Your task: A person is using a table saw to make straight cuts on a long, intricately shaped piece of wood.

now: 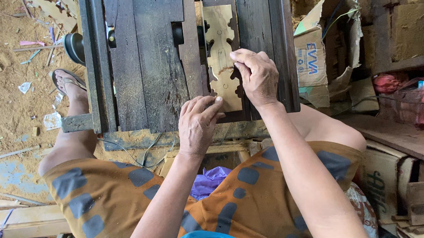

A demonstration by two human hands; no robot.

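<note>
1. A thin, pale wooden piece [221, 58] with scalloped cut-outs along both edges lies flat on the dark plank tabletop [153, 63], running lengthwise away from the person.
2. The right hand [258, 76] rests on the right edge of the wooden piece, fingers curled and pressed down on it, fingertips near its middle.
3. The left hand [198, 125] sits at the near end of the tabletop, fingers bent, its fingertips touching the lower left corner of the wooden piece.
4. Neither hand has lifted the piece; both press or pinch it against the tabletop.
5. The person sits with knees spread under the tabletop, in orange shorts [247, 191] with grey patches.
6. A sandalled foot [68, 84] rests on the sawdust-strewn floor [2, 113] to the left.
7. An open cardboard box [317, 52] stands just right of the tabletop.
</note>
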